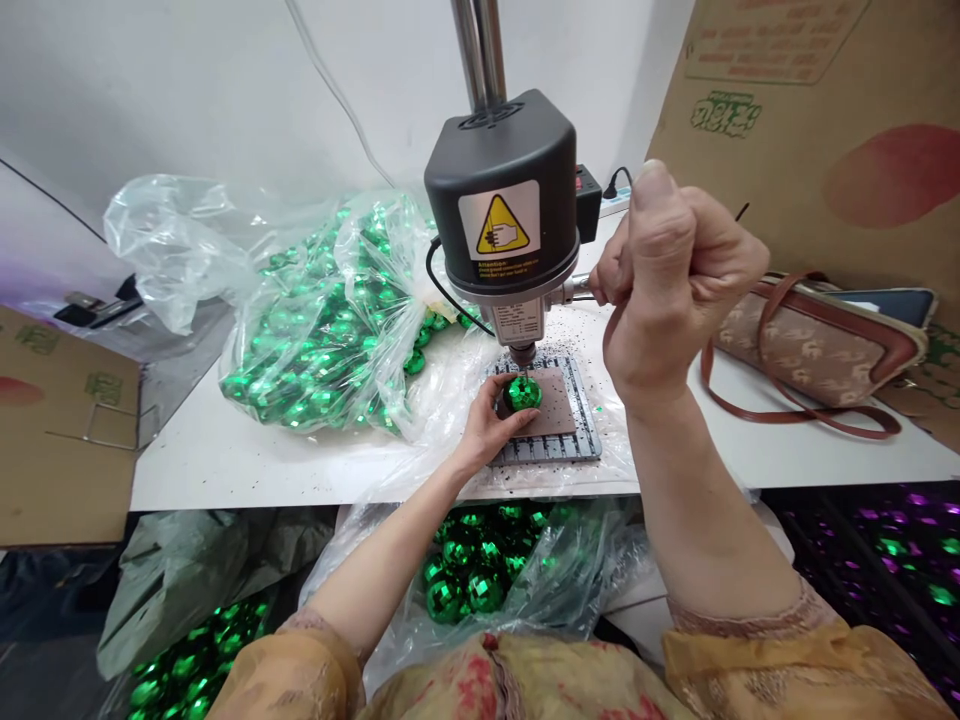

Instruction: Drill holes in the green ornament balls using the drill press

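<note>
Thumb and fingers of my left hand (489,422) close round a shiny green faceted ball (523,393). The ball sits on a brown board (553,412) over the slotted metal base (589,447) of a bench drill press (501,190). Directly above the ball is the drill chuck (523,354); whether the bit enters the ball is too small to tell. Raised at the right of the machine, my right hand (664,270) is closed round the drill press's feed handle (581,289), most of which the hand hides.
A clear plastic bag (330,310) of green balls lies left of the drill. More green balls (480,575) fill a bag below the table edge. A handbag (825,340) with a brown strap lies at right. Cardboard boxes (810,190) stand at both sides. Dark shavings dot the white table (225,470).
</note>
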{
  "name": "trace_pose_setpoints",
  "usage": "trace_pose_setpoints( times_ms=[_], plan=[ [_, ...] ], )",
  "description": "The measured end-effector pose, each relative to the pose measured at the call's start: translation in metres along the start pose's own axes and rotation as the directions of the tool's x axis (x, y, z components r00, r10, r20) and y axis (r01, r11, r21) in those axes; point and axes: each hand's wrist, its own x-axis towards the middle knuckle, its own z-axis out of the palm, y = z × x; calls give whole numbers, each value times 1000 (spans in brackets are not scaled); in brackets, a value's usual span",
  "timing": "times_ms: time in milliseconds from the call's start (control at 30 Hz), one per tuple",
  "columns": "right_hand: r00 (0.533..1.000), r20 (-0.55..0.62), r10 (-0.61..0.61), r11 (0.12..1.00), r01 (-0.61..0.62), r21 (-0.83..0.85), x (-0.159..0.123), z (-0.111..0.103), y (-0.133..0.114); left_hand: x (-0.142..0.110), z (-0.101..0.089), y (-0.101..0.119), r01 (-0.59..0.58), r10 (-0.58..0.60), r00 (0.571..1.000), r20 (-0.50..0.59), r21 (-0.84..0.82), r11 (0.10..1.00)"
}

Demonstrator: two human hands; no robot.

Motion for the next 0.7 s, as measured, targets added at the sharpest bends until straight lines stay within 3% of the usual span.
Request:
trace_pose_setpoints(
  times_ms=[167, 400, 600, 700],
  plan=[
    [999, 18, 45, 998, -43, -55, 6, 3, -2, 2, 4, 1, 8, -6, 999, -48, 33, 999],
    [993, 92, 76, 996, -80, 32, 36, 11, 18, 5, 7, -2, 0, 2, 999, -49, 52, 999],
    [963, 86, 256, 967, -254, -31, 51, 19, 22, 8, 11, -10, -12, 11, 1000, 24, 33, 999],
    [959, 79, 273, 962, -272, -21, 51, 19, 20, 11, 6, -13, 25, -24, 998, 58, -19, 1000]
  ],
)
